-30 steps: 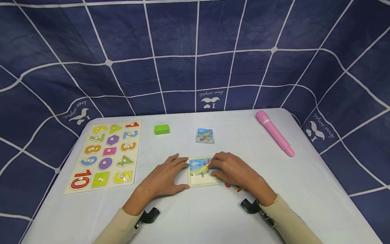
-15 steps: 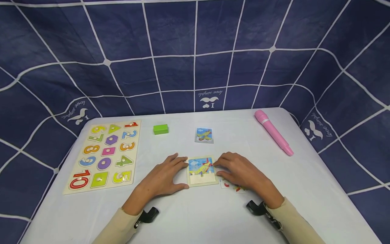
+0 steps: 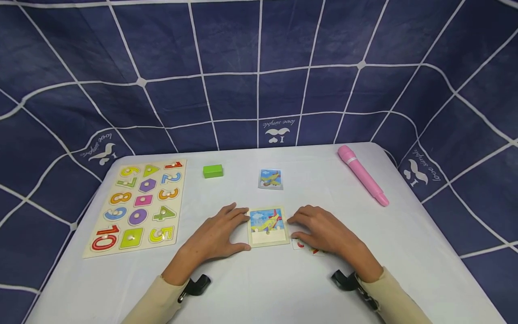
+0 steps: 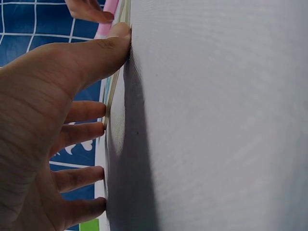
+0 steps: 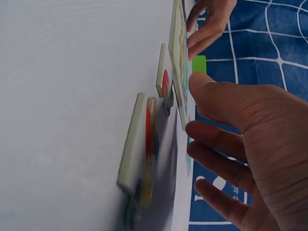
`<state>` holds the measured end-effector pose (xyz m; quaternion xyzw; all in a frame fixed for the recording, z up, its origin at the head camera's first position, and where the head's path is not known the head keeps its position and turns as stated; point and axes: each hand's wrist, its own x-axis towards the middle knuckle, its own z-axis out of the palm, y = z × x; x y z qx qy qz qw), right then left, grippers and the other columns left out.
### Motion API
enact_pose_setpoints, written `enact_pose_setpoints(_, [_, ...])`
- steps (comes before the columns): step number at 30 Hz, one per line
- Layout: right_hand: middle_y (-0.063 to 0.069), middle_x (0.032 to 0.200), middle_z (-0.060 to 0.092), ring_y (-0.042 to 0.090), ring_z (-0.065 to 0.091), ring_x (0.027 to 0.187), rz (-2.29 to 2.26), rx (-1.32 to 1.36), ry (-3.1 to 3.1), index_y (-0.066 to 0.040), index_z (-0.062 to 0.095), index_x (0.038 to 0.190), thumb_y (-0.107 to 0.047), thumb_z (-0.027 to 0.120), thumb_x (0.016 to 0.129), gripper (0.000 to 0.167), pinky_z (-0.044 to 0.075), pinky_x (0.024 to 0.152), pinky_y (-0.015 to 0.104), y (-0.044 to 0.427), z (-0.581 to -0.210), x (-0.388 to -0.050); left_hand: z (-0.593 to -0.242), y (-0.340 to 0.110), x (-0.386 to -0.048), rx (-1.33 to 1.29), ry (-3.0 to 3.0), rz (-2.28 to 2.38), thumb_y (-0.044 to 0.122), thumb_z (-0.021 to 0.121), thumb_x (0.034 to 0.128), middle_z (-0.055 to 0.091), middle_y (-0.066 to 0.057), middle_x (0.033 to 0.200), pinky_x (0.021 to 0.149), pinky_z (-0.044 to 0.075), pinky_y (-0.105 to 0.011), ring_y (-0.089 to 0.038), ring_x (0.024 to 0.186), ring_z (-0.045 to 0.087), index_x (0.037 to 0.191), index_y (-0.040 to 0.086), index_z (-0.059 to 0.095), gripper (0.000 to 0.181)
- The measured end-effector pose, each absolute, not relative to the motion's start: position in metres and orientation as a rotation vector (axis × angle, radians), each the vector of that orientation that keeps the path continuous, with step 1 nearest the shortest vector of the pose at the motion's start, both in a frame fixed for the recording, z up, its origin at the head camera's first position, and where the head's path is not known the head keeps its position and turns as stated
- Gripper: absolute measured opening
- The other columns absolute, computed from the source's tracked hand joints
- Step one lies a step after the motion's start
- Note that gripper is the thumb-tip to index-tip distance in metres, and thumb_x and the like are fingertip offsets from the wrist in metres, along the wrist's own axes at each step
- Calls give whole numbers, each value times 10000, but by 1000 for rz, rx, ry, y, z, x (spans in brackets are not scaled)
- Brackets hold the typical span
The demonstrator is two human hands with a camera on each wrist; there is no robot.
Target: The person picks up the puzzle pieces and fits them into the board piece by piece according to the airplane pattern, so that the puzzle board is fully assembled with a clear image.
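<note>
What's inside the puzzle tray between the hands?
Jigsaw pieces picturing a yellow airplane and blue sky fill the far part of the puzzle tray; its near strip is bare. What's beneath the pieces is hidden.

Site: apparently a makeshift recording booth; building type cannot be told. Evidence: navy gridded cloth (image 3: pixel 226 49) rises behind the white table (image 3: pixel 259 288) and along both its sides; number board (image 3: pixel 130 205), pink microphone (image 3: pixel 363 175) on the table; wrist-worn cameras (image 3: pixel 198 285) above it.

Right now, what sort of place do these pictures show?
Probably an indoor play corner: a dark-blue, white-gridded fabric backdrop hangs behind a white-topped table that bears a small, square, cream-framed airplane jigsaw.
</note>
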<state>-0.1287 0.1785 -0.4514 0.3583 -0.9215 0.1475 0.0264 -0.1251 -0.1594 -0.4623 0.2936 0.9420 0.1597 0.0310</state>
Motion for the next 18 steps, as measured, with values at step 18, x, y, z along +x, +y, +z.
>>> enact_pose_setpoints(18, [-38, 1192, 714, 151, 674, 1122, 513, 1174, -2812, -162, 830, 1144, -378, 934, 849, 380, 582, 980, 385, 191, -459, -114, -462, -159, -125, 893, 2895, 494, 609, 866, 849, 533, -2, 1624, 1063, 532, -644, -360, 1573, 389, 1476, 180, 651, 790])
